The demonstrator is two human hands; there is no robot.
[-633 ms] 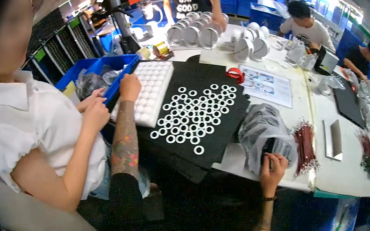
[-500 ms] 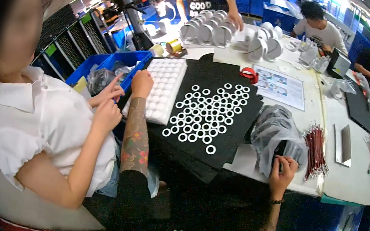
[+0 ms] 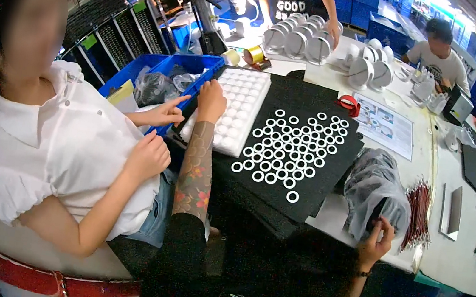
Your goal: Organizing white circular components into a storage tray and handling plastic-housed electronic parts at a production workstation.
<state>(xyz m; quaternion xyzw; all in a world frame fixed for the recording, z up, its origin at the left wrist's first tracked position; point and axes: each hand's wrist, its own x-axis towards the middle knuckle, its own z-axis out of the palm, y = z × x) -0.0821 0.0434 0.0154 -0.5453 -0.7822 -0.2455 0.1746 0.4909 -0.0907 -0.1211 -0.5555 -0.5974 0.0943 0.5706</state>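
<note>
My left hand (image 3: 213,102) is closed at the left edge of a white tray (image 3: 260,84) filled with rows of round white pieces. What its fingers hold, if anything, is hidden. To the right, many white rings (image 3: 292,196) lie loose on a black mat (image 3: 329,187). My right hand (image 3: 378,240) is at the near end of a clear plastic bag (image 3: 373,181), its fingers curled on the bag's mouth, where something dark shows. A co-worker's hand (image 3: 164,113) points toward my left hand, while that person's other hand (image 3: 150,154) hangs lower, fingers loosely curled.
Blue bins (image 3: 170,66) with bagged parts stand beyond my left arm. Red tape (image 3: 349,105) and a printed sheet (image 3: 386,129) lie behind the mat. Red wire bundles (image 3: 418,220) and a metal channel (image 3: 451,212) are at right. White cylindrical housings (image 3: 296,43) stand farther back.
The whole view has shifted, so the table sits farther right in the picture. Both my hands keep their places at tray and bag. The co-worker's pointing hand has separated from their other hand.
</note>
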